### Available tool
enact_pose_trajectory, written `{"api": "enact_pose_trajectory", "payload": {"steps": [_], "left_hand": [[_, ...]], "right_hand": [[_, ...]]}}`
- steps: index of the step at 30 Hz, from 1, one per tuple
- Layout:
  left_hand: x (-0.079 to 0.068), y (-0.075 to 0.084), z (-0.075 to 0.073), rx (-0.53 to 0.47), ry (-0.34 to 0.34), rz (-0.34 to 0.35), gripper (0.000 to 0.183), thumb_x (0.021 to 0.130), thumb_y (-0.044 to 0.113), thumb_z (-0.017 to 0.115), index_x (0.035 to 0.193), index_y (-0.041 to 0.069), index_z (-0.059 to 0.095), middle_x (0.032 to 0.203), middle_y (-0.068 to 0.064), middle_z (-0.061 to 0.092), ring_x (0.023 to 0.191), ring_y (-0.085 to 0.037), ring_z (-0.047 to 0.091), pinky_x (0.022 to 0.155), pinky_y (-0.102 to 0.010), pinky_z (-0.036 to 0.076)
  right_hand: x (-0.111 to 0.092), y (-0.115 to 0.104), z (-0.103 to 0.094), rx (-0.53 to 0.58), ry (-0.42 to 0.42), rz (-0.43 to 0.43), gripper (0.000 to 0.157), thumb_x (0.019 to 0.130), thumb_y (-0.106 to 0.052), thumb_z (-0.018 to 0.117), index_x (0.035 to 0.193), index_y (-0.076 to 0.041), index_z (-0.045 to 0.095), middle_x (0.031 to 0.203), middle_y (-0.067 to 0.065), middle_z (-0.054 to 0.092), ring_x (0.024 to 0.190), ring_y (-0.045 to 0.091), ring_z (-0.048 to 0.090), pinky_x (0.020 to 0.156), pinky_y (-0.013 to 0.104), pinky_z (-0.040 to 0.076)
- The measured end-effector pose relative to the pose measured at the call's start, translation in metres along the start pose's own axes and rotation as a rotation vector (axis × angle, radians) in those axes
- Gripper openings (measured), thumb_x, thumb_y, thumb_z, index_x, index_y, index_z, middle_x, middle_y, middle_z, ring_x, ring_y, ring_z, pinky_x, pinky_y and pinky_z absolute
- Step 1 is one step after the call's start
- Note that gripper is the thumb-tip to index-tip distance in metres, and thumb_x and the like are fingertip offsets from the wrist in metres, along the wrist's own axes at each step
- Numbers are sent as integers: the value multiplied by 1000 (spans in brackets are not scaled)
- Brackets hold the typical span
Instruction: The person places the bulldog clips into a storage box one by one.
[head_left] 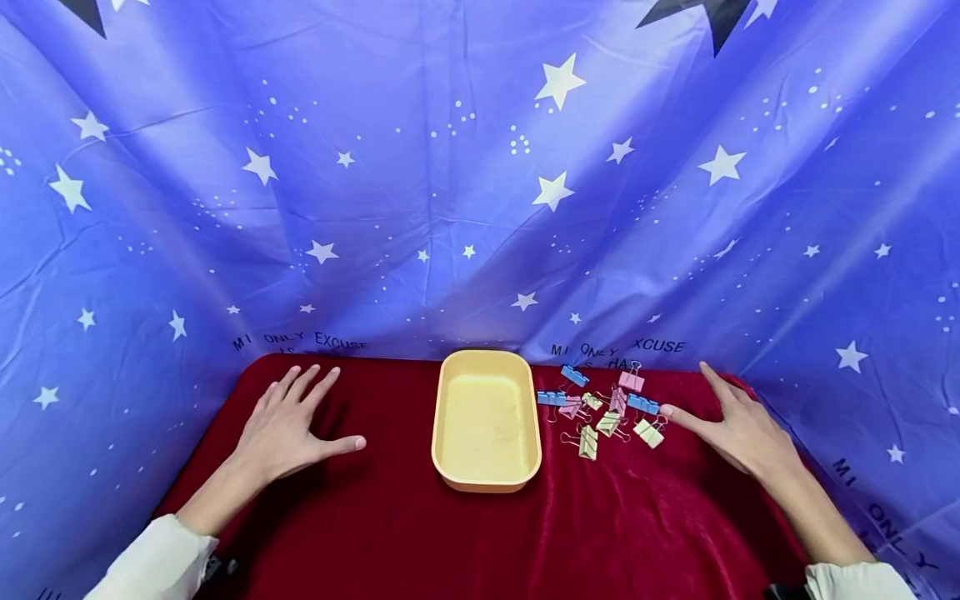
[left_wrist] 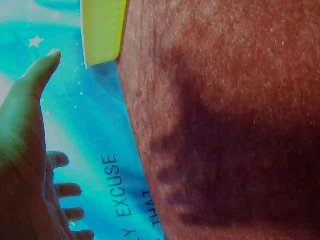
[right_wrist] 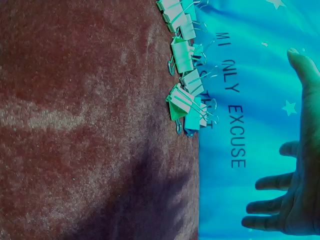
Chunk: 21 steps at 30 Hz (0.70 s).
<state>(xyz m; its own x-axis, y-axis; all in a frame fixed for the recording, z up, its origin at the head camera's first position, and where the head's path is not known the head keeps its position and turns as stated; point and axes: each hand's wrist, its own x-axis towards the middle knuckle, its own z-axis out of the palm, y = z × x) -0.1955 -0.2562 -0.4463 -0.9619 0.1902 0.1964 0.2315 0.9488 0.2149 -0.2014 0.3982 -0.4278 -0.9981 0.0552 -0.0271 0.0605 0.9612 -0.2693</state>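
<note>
My left hand (head_left: 283, 432) hovers over the left part of the table, its fingers spread and holding nothing. On the other side, my right hand (head_left: 742, 433) is likewise spread and holds nothing; its thumb tip overlaps the edge of a blue binder clip (head_left: 642, 404) in the head view. Several binder clips in blue, pink and pale yellow lie in a loose group, among them a pink clip (head_left: 632, 381) at the back and a yellow clip (head_left: 588, 443) at the front. Left of them stands a yellow rectangular tub (head_left: 487, 479) with nothing inside.
Dark red velvet cloth (head_left: 390, 542) covers the table. A blue curtain (head_left: 420, 200) with white stars and printed lettering hangs behind it and along both sides. Both hands cast shadows on the cloth.
</note>
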Motion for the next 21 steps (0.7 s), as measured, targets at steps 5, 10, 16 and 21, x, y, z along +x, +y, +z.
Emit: {"api": "enact_pose_trajectory", "payload": {"steps": [5, 10, 16, 21], "left_hand": [[2, 6, 5, 21, 8, 35, 117, 70, 93, 62, 163, 27, 36, 166, -15, 36, 157, -42, 23, 123, -67, 20], [3, 15, 10, 14, 35, 66, 114, 69, 92, 63, 161, 27, 40, 163, -14, 42, 156, -41, 26, 123, -65, 21], [3, 26, 20, -3, 66, 117, 111, 68, 92, 65, 157, 28, 47, 158, -11, 49, 155, -39, 31, 122, -63, 24], [5, 36, 23, -36, 98, 149, 106, 69, 89, 68, 152, 25, 54, 155, -7, 53, 153, -35, 36, 121, -61, 29]], "right_hand": [[2, -1, -1, 19, -8, -5, 109, 89, -85, 47, 169, -24, 4, 162, 39, 25, 137, 70, 31, 85, 88, 35], [6, -4, -4, 44, 2, -21, 108, 90, -84, 48, 167, -15, 19, 160, 38, 30, 139, 67, 33, 93, 85, 34], [9, -4, -3, 56, -43, -20, 104, 92, -83, 45, 164, -11, 28, 158, 38, 35, 138, 65, 36, 93, 83, 37], [14, -3, -3, 99, -25, -56, 94, 95, -78, 46, 154, -4, 46, 151, 35, 49, 136, 61, 44, 98, 76, 40]]}}
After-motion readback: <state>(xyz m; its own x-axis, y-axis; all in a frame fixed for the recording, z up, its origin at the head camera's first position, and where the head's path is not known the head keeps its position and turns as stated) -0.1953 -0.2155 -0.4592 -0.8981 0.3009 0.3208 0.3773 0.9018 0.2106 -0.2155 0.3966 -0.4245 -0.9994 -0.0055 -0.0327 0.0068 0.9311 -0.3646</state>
